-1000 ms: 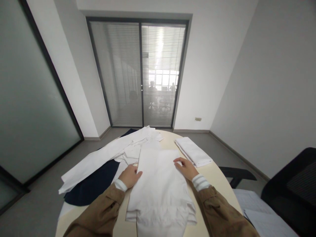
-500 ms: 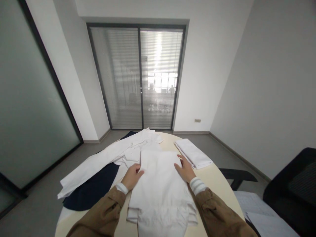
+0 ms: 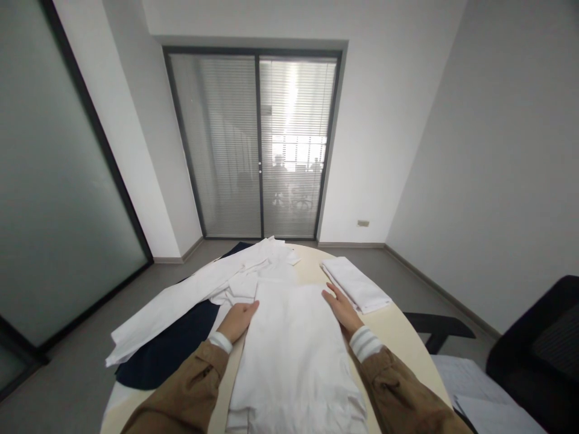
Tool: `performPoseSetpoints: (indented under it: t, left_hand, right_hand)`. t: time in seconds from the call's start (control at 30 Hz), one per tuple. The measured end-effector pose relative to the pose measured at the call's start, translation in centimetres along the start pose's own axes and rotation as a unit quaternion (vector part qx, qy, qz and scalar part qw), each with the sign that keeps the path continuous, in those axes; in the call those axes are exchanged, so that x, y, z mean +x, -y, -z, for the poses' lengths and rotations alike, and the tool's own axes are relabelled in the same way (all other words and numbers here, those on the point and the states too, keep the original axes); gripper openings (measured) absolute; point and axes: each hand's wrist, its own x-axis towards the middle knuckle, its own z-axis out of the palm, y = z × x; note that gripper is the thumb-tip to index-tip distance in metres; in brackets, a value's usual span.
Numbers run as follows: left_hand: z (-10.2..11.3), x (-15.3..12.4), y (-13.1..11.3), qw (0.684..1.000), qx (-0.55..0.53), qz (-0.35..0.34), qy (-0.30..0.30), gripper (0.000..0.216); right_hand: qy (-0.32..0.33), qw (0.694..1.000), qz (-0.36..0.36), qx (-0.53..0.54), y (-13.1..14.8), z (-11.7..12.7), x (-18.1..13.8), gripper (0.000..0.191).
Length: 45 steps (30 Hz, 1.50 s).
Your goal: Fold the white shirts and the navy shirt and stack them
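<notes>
A white garment (image 3: pixel 294 349) lies folded lengthwise in front of me, with a gathered band across its near end. My left hand (image 3: pixel 237 319) is closed at the garment's left edge, thumb along the top and the other fingers mostly hidden. On the opposite edge, my right hand (image 3: pixel 341 307) grips the cloth near the far corner, thumb and forefinger showing. The garment's near end runs out of the bottom of the view.
More white clothing (image 3: pixel 194 295) lies loosely at the left, over a dark navy cloth (image 3: pixel 176 346). A folded white cloth (image 3: pixel 355 283) rests on the right of the round cream table (image 3: pixel 409 361). Beside the table stands a black chair (image 3: pixel 543 337) with papers (image 3: pixel 479 392) on its seat.
The white garment has slid towards me; its gathered band is now lower in view. Both hands have shifted slightly nearer and outward along its edges.
</notes>
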Motion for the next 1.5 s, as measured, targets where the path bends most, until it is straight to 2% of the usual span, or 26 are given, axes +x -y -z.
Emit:
performPoseSetpoints:
  t: [0.07,0.13,0.23,0.3,0.4,0.47,0.53,0.67,0.8,0.9,1.0,1.17,1.3,1.5]
  left_hand:
    - [-0.2,0.3,0.2,0.999,-0.034,0.01,-0.027,0.037]
    - [-0.4,0.4,0.4,0.998,-0.057,0.011,-0.024,0.031]
    - [-0.3,0.2,0.7,0.997,-0.059,0.027,0.03,0.032]
    - [-0.1,0.0,0.8,0.995,-0.06,0.042,0.064,0.038]
    - [-0.2,0.0,0.9,0.991,-0.088,0.087,0.051,0.047]
    - [-0.5,0.3,0.9,0.981,-0.154,0.12,0.022,0.049]
    - [-0.8,0.7,1.0,0.968,-0.216,0.13,0.012,0.049]
    - [-1.0,1.4,1.3,0.96,-0.259,0.101,0.015,0.041]
    - [-0.9,1.0,1.1,0.948,-0.308,0.074,0.002,0.031]
    - [-1.1,0.4,0.6,0.921,-0.386,0.053,0.004,0.03]
    - [-1.6,-0.1,0.2,0.887,-0.46,0.035,-0.002,0.032]
    - [-2.5,-0.2,0.2,0.891,-0.454,0.015,-0.015,0.035]
    - [-2.7,0.0,0.7,0.893,-0.45,-0.002,-0.009,0.041]
    - [-2.6,1.0,1.6,0.867,-0.479,0.068,-0.121,0.047]
  right_hand:
    - [0.025,0.999,-0.017,0.022,-0.3,-0.1,0.2,0.066]
    - [0.066,0.996,-0.027,0.053,-0.7,-0.1,0.3,0.069]
    - [0.112,0.992,-0.029,0.055,-1.5,0.3,0.2,0.067]
    - [0.123,0.991,-0.036,0.041,-1.8,0.7,0.0,0.059]
    - [0.079,0.996,-0.032,0.009,-1.6,1.0,-0.2,0.043]
    - [0.043,0.999,-0.016,-0.013,-1.3,1.0,-0.2,0.044]
    - [0.035,0.999,0.0,-0.019,-1.0,0.9,-0.2,0.046]
    - [0.056,0.998,-0.003,0.018,-0.8,0.7,-0.2,0.046]
    - [0.063,0.989,-0.035,0.129,-0.5,0.5,-0.6,0.04]
    - [0.07,0.973,-0.019,0.219,-0.2,0.4,-0.9,0.048]
    - [0.05,0.976,0.035,0.208,-0.2,0.5,-0.8,0.061]
    - [0.024,0.99,0.065,0.125,-0.9,0.6,-0.3,0.057]
    - [0.038,0.985,0.083,0.144,-0.9,0.4,-0.4,0.051]
    - [0.016,0.982,0.12,0.148,-0.4,0.1,-0.7,0.047]
